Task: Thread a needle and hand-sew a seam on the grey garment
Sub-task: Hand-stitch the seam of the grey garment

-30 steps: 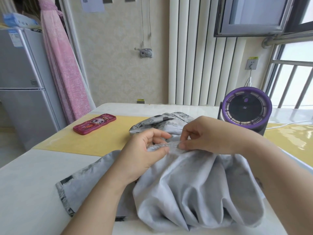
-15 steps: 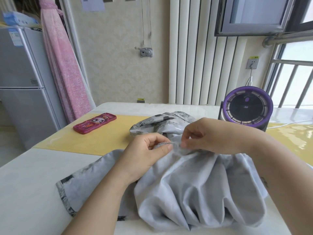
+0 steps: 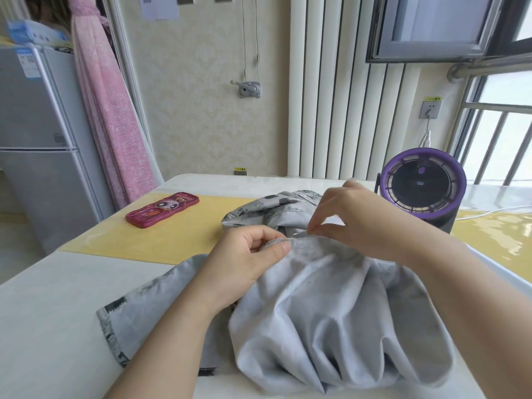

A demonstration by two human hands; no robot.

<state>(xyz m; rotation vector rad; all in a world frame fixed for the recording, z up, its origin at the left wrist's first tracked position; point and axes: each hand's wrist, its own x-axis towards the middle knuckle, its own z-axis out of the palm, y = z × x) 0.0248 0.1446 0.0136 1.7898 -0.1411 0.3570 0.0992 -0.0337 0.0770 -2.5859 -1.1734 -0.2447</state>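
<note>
**A:** What does the room look like?

**B:** A cream patterned wall [image 3: 201, 116] runs along the back, with tall white vertical slats [image 3: 331, 96] to its right. At upper right a grey-framed window [image 3: 431, 24] stands ajar. Below it, a barred window [image 3: 501, 145] lets in bright daylight.

**A:** And the furniture?

**B:** A silver fridge [image 3: 34, 139] stands at far left, with a tied pink curtain [image 3: 106, 116] just beside it. In front lies a white tabletop [image 3: 43, 312] with a glossy yellow band [image 3: 178, 237] across it. A wall socket [image 3: 429, 110] sits near the bars

The needle [image 3: 299, 233] shows only as a thin glint by the right hand [image 3: 357, 217]; its thread is too fine to see
</note>
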